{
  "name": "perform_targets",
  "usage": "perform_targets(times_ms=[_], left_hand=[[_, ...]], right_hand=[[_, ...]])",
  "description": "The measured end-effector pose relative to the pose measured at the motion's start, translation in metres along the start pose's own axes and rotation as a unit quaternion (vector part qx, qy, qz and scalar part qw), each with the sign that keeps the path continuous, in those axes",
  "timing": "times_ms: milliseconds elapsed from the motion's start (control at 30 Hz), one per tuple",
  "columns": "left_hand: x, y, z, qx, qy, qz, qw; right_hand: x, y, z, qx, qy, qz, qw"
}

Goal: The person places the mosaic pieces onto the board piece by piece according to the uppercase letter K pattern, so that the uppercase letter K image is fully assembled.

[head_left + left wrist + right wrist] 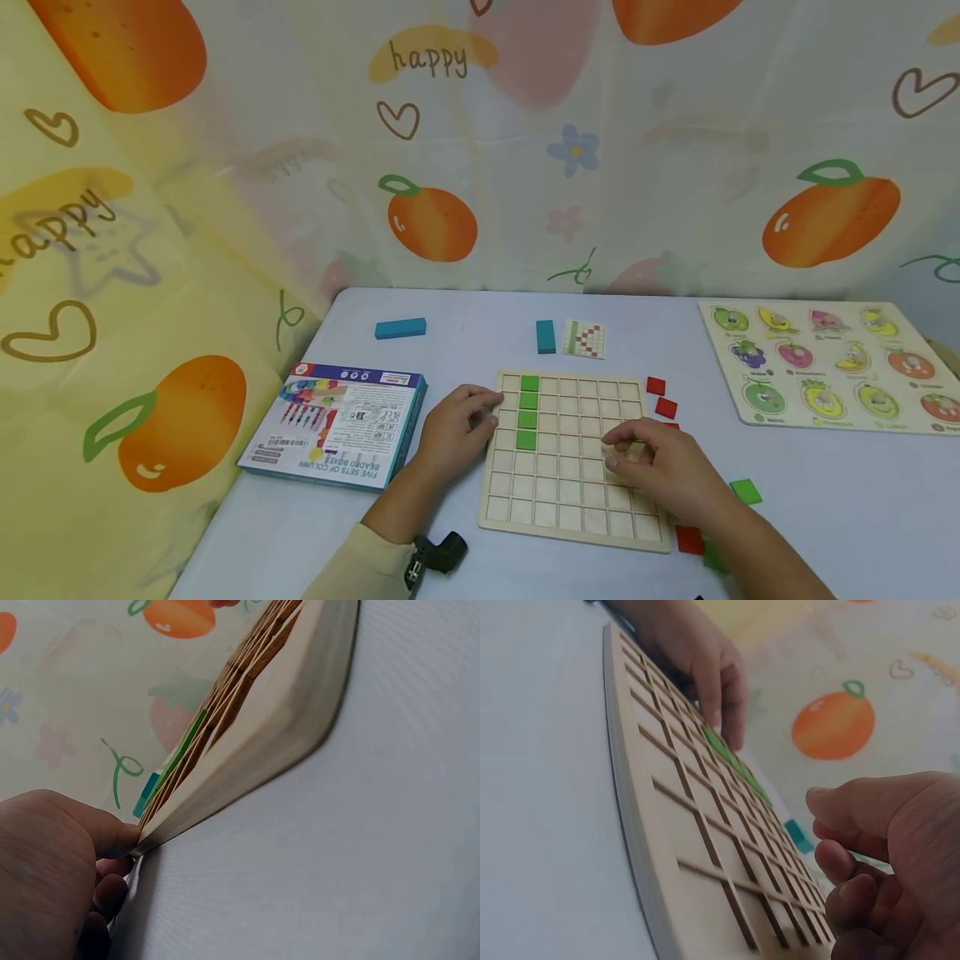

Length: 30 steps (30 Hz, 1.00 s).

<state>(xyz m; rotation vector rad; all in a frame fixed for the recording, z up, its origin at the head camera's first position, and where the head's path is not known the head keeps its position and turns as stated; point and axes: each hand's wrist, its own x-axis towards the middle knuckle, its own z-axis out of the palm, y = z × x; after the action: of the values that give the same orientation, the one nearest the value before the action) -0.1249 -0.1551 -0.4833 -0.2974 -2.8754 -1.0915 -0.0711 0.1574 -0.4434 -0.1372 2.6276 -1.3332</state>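
A yellow-lit cloth backdrop (pixel 183 392) printed with oranges, hearts and the word "happy" hung at the far left and ran across behind the white-covered table (pixel 468 342). On the table's left side lay a flat box (pixel 337 425) lettered "FIVE SETS OF COLUMN", its print upside down in the head view. Behind it, a blue block (pixel 401 328) lay lengthwise. A light sleeve (pixel 363 562) led to the left hand (pixel 453 429), with a black device (pixel 441 553) at its wrist. The left hand's thumb and forefinger reached out, apart from each other, and touched the left edge of the wooden grid board (pixel 558 492), which lay in the middle of the table near the person. Four green square tiles (pixel 528 420) filled the top four cells of its second column from the left. Beyond the board stood a second blue block (pixel 546 337), beside a small pattern card (pixel 585 339). The right hand (pixel 663 467) was over the board's right part, fingers bent and thumb near the forefinger; whether they pinched anything I could not tell. Along the board's right side lay red square tiles (pixel 666 407), one partly hidden by that hand, and loose green tiles (pixel 746 491) near the right forearm. At the far right lay a fruit picture board (pixel 832 367), its fruits in three rows.
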Motion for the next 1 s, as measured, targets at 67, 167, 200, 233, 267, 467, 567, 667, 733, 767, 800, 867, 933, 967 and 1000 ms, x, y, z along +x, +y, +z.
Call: perform_targets(times_ms=[67, 167, 200, 233, 267, 467, 567, 667, 733, 767, 800, 867, 933, 967, 1000], left_hand=[[0.0, 0.0, 0.0, 0.0, -0.002, 0.001, 1.0], [0.001, 0.0, 0.001, 0.0, -0.005, 0.001, 1.0], [0.001, 0.0, 0.001, -0.001, -0.006, -0.001, 1.0], [0.001, 0.0, 0.002, 0.001, -0.006, -0.002, 1.0], [0.001, 0.0, 0.002, 0.001, -0.006, -0.003, 1.0], [0.001, -0.001, 0.002, 0.002, -0.003, -0.001, 1.0], [0.001, -0.001, 0.002, 0.001, -0.006, -0.004, 1.0], [0.001, -0.002, 0.001, 0.004, -0.004, -0.008, 0.9999], [0.001, -0.002, 0.001, 0.005, -0.002, -0.012, 0.9999], [0.0, -0.002, 0.001, 0.004, 0.0, -0.011, 0.9999], [0.0, -0.002, 0.001, 0.004, 0.002, -0.008, 1.0], [0.0, -0.002, 0.001, 0.001, 0.002, -0.007, 1.0], [0.0, -0.002, 0.001, -0.001, 0.002, -0.004, 1.0], [0.0, -0.002, 0.001, 0.0, 0.003, -0.002, 1.0], [0.0, -0.002, 0.002, 0.001, 0.002, -0.002, 1.0]], right_hand=[[-0.005, 0.006, -0.007, 0.001, 0.006, 0.005, 1.0], [-0.013, 0.015, -0.017, -0.006, 0.016, 0.015, 1.0], [-0.015, 0.018, -0.021, -0.012, 0.02, 0.02, 1.0], [-0.017, 0.022, -0.024, -0.021, 0.022, 0.024, 0.999], [-0.02, 0.025, -0.027, -0.029, 0.025, 0.028, 0.999], [-0.032, 0.042, -0.042, -0.074, 0.04, 0.057, 0.995], [-0.038, 0.049, -0.047, -0.082, 0.05, 0.075, 0.993], [-0.042, 0.055, -0.053, -0.083, 0.063, 0.086, 0.991], [-0.045, 0.059, -0.059, -0.084, 0.069, 0.092, 0.99], [-0.047, 0.062, -0.062, -0.087, 0.072, 0.093, 0.989], [-0.048, 0.065, -0.065, -0.092, 0.074, 0.094, 0.989], [-0.052, 0.072, -0.07, -0.099, 0.078, 0.1, 0.987], [-0.056, 0.079, -0.075, -0.105, 0.08, 0.109, 0.985], [-0.058, 0.083, -0.078, -0.109, 0.081, 0.115, 0.984], [-0.06, 0.086, -0.08, -0.112, 0.081, 0.118, 0.983]])
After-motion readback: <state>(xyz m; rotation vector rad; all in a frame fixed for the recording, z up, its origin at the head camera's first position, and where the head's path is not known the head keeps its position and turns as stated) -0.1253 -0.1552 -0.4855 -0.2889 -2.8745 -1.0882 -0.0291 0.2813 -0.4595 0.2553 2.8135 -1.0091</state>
